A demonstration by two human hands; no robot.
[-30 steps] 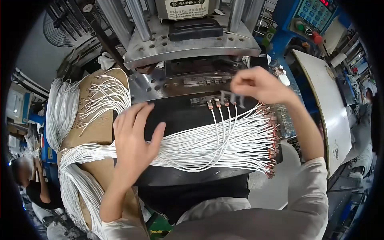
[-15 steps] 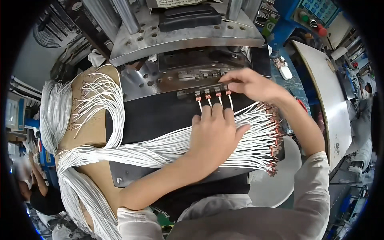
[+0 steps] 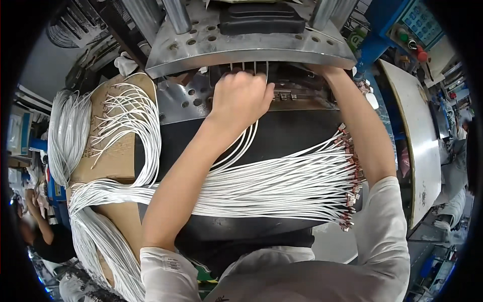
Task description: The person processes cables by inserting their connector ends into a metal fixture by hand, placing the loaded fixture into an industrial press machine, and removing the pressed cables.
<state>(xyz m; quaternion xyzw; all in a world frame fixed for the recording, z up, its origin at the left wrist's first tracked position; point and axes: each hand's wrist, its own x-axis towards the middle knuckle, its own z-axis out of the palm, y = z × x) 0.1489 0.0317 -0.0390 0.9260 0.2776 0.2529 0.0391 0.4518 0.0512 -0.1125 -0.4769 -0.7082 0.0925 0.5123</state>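
My left hand is a closed fist at the mouth of the metal press, gripping a few white wires that curve back to the big bundle. That bundle of white wires lies across the black mat, its copper-coloured terminals fanned out at the right end. Thin wire ends stand up just above my left knuckles, under the press plate. My right forearm reaches up along the right side, and the hand itself is hidden beneath the plate's edge.
More white wires hang over a cardboard sheet on the left. A blue control box with buttons stands at the top right, above a pale curved tabletop. Another person is at the lower left.
My left hand left the bundle and rose to the press with a few wires in its grip. My right hand slid from the terminals under the plate, out of sight.
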